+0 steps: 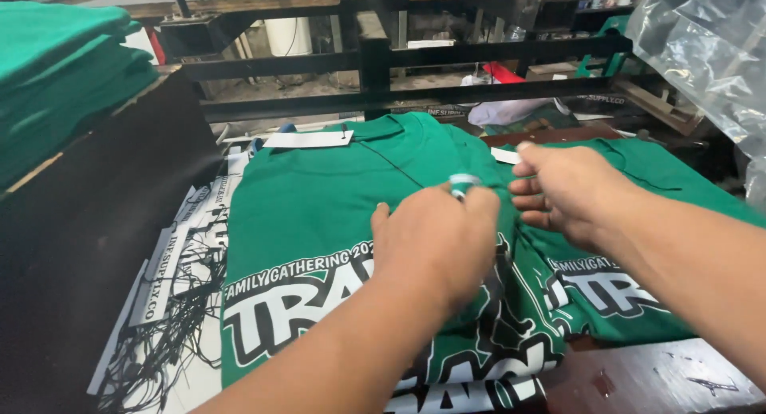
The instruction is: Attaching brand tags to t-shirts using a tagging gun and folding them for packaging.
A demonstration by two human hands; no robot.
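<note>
Two hands work over a green printed T-shirt (335, 214) lying flat on the table.
The left hand (435, 242) pinches a small teal-and-white object (463, 183) between its fingertips, closed around it, just above the shirt's middle. The right hand (562, 191), fingers curled and holding nothing that shows, rests on the cloth beside it. A white hang tag (309, 139) already sits at the collar, and a second green shirt (630, 278) lies to the right with its own white tag (505, 155). Folded green shirts (64, 71) are stacked at the left; loose black strings (171, 318) litter the table edge.
</note>
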